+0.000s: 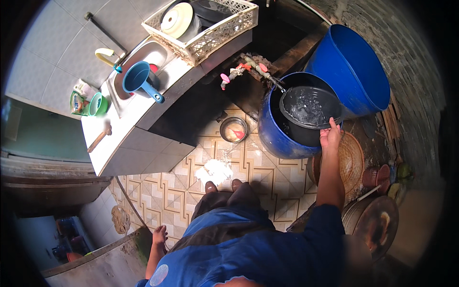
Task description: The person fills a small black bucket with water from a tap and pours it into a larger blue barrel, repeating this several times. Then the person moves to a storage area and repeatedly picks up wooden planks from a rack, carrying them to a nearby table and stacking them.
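here we are over the patterned tile floor (287,186), with a long white surface (131,122) curving down the left side. two big blue tubs dominate the right: the rear tub (358,71) stands tilted against the front tub (282,146), and over the front tub's mouth, right there, is the black basin (308,107), clear water rippling inside it! whether it rests on anything beneath, i cannot tell.

up on the surface sits a cream plastic crate (224,36), a pale yellow lid and dark ware inside, and just beside it the metal sink (162,50), a blue dipper (137,79) lying across it with its handle toward us. now to the hands: the right hand (330,135) has its grip closed on the basin's near rim, arm stretched well forward. the left hand (159,236) hangs low by the body, near a low partition (105,258), fingers bent; whether its grip is closed, i cannot tell. down on the tiles, a round pot (222,128) holds something pink, and by the sink stands a little green cup (98,104).
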A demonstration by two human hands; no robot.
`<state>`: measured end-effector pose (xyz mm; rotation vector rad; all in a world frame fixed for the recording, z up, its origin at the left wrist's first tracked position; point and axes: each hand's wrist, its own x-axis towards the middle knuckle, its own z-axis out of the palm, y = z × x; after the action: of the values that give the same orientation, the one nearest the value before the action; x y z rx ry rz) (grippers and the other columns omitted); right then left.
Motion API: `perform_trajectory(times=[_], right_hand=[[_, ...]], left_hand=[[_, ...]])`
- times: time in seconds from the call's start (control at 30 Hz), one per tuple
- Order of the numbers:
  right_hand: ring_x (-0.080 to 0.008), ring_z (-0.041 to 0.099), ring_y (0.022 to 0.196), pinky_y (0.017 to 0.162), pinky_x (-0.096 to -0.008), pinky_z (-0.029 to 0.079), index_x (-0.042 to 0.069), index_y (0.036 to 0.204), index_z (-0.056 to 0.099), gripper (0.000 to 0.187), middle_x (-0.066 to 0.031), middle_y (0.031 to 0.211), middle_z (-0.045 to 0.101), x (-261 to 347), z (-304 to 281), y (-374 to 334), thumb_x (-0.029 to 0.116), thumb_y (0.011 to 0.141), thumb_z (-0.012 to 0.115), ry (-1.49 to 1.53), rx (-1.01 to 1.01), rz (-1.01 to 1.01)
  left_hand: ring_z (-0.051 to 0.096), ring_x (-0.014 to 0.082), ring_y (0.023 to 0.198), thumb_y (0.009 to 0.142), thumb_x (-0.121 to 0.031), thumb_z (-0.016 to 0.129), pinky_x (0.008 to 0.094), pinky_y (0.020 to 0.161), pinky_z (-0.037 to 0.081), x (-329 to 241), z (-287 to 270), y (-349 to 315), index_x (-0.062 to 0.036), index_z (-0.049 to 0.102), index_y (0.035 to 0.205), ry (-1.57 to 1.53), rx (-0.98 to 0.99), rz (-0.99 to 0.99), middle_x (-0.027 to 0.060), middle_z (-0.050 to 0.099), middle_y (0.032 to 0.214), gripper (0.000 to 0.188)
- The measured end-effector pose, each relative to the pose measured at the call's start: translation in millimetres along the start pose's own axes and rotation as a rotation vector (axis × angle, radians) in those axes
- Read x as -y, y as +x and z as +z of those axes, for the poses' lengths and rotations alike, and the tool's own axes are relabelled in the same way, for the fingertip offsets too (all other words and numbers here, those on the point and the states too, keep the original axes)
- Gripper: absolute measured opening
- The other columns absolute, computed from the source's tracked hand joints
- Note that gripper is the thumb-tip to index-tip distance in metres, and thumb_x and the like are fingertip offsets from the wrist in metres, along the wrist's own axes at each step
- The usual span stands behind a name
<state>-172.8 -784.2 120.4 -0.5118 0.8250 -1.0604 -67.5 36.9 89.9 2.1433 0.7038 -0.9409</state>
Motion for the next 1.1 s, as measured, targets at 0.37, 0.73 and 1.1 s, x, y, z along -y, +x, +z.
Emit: perform_trajectory(times=[0.37,0.73,1.1], right_hand=[[-0.0222,0.059,0.109,0.095,-0.0389,0.046,0.006,0.124,0.053,0.033,-0.0088,0.121,0.06,99,-22,-142,0.009,0.091,0.059,-0.092,0.09,-0.091],[-0.0068,0.058,0.057,0.045,-0.0194,0.043,0.01,0.106,0.059,0.017,0.0016,0.082,0.065,98,-62,-280,0.016,0.091,0.062,-0.487,-0.044,0.048],[-0.0126,0.051,0.052,0.046,-0.0287,0.046,0.014,0.085,0.053,0.012,-0.0005,0.074,0.055,-166,2,-220,0.015,0.086,0.065,-0.856,-0.098,0.37]], left_hand=[[0.05,0.0154,0.079,0.091,-0.034,0.06,0.0308,0.064,0.041,-56,30,51,-0.008,0.058,0.116,-0.05,0.173,0.14,0.0024,0.054,0.09,0.036],[0.052,0.0258,0.102,0.092,-0.036,0.058,0.0393,0.081,0.042,-28,32,93,-0.0059,0.051,0.127,0.005,0.296,-0.051,0.0084,0.054,0.116,0.047],[0.054,0.0278,0.109,0.091,-0.039,0.06,0.0427,0.087,0.044,-5,-25,101,-0.0115,0.055,0.121,-0.291,0.148,-0.015,0.006,0.058,0.117,0.041]])
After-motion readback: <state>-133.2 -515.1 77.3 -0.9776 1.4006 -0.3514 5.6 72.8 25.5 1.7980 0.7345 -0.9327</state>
